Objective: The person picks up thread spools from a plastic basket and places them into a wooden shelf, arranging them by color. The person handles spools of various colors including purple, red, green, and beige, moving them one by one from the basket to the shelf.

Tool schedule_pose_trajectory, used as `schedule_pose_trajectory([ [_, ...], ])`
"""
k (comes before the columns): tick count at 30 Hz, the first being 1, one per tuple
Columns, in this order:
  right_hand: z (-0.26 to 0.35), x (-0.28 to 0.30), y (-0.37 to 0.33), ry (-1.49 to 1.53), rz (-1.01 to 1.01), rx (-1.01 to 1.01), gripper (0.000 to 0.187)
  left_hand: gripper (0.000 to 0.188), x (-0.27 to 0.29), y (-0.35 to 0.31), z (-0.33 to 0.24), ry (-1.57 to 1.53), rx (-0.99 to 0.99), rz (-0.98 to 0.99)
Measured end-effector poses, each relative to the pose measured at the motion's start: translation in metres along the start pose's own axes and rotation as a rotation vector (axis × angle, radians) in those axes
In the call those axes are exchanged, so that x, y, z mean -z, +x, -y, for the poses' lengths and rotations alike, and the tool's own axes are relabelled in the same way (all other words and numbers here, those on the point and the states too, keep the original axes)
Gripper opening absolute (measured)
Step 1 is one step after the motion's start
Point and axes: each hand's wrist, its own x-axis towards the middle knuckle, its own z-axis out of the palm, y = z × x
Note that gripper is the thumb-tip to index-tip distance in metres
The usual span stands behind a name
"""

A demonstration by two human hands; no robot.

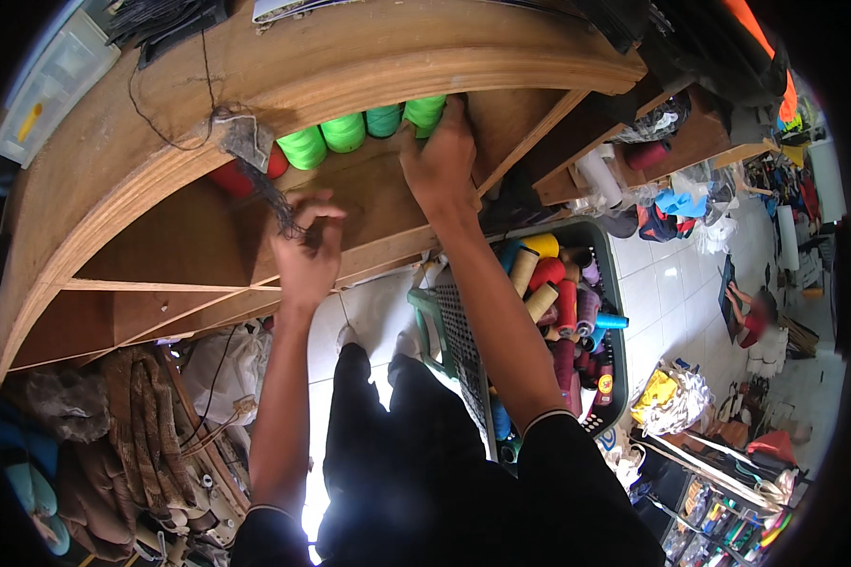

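My right hand [443, 156] clasps a bright-green thread spool [425, 111], fingertips hidden; my left hand [307, 250] curls by dangling black threads [272, 197], grip unclear.

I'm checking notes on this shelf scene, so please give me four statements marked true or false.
1. The right hand is at the rightmost green spool. True.
2. The left hand holds a red spool. False: it is beside dark hanging strands, with no spool in it.
3. A crate of mixed spools stands right of the legs. True.
4. Every spool on the shelf is green. False: red shows there too.
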Motion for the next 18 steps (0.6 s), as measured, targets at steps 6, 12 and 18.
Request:
schedule_pose_trajectory([
  [6,0.008,-0.007,0.011,-0.027,0.078,-0.130,0.052,0.019,0.024,0.001,0.008,0.117,-0.050,0.017],
  [12,0.001,-0.011,0.010,-0.004,0.018,-0.090,0.052,0.013,0.020,0.006,0.005,0.181,0.018,-0.002],
  [18,0.005,-0.002,0.004,0.056,0.040,-0.169,0.059,0.010,0.021,0.003,0.013,0.207,0.014,-0.038],
])
